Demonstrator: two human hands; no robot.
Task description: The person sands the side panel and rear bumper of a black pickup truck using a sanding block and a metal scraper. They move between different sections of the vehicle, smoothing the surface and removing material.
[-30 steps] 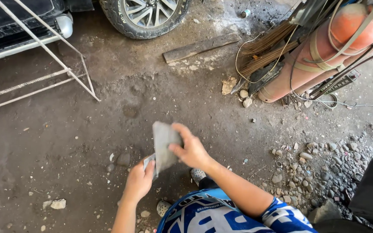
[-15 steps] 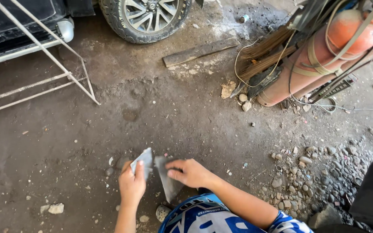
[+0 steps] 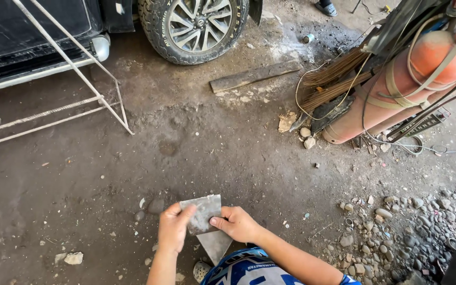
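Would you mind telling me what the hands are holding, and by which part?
Both hands pinch a flat grey metal plate: left hand at its left edge, right hand at its right edge.

Dull, scuffed grey metal plates [image 3: 202, 211], matt; rough dirt floor [image 3: 228, 153]; weathered wood plank [image 3: 254, 76].

Bare forearms, blue-white patterned garment [image 3: 249, 269]

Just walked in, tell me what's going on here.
A person crouched over a dirt floor holds two flat grey metal pieces with both hands. The left hand and right hand grip the upper piece from each side; the second piece hangs below. An orange gas cylinder lies nearby.
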